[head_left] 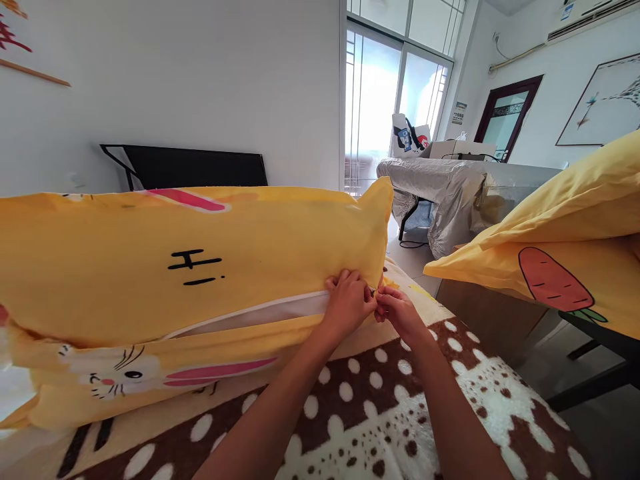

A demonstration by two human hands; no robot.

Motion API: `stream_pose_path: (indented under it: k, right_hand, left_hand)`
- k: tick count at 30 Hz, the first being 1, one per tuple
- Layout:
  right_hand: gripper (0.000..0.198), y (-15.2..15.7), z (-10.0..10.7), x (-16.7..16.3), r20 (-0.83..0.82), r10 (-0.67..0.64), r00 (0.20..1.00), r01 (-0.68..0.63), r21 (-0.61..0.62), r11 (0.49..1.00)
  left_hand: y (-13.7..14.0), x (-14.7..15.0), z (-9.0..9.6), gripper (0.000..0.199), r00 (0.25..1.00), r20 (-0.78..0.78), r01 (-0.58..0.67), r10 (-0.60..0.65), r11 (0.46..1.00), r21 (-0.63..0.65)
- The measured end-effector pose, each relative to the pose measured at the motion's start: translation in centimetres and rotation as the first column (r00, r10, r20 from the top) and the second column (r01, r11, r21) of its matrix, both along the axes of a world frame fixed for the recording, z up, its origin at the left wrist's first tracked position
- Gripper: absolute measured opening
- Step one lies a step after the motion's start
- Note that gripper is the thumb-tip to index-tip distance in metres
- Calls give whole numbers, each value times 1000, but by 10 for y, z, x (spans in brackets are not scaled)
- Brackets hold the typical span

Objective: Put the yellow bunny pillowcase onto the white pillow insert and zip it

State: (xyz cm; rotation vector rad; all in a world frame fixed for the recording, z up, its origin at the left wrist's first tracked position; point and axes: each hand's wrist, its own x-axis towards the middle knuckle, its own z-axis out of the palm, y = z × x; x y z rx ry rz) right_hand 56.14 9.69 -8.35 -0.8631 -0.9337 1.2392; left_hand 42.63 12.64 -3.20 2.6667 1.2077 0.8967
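A yellow pillowcase [280, 247] with "Hi!" and a rabbit print lies on its long side in front of me, plump with a white pillow [260, 315] inside. Its long opening gapes along the near face, edged by a pale strip, and the white shows through. At the right end of this opening, my left hand [350, 297] is closed on the fabric edge. My right hand [397, 310] pinches the same corner, fingertips almost touching the left ones. A tiny dark bit, maybe a zipper pull, shows between them; the fingers mostly hide it.
Beneath lies a brown and cream spotted blanket [390, 380]. Another yellow cover with a carrot print [555, 280] rests at the right on a dark-legged piece of furniture. Behind are a table under silvery sheeting [440, 180], a black chair back [195, 167] and glass sliding doors [375, 93].
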Motion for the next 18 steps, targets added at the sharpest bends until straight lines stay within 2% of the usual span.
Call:
stream_pose_path:
  k: [4, 7, 12, 18]
  right_hand:
    - [39, 2, -1, -3, 98, -79, 992, 85, -53, 995]
    - [43, 3, -2, -6, 164, -120, 979, 122, 3, 993]
    - [39, 6, -6, -9, 78, -127, 989, 121, 78, 990]
    - [38, 5, -5, -11, 113, -207, 972, 196, 101, 975]
  left_hand:
    - [-3, 0, 1, 10, 999, -32, 16, -16, 1000, -13]
    - [-7, 2, 2, 12, 998, -56, 23, -24, 999, -25]
    - [-10, 7, -1, 11, 998, -48, -47, 46, 999, -17]
    - [-11, 8, -6, 17, 992, -75, -98, 100, 995, 28]
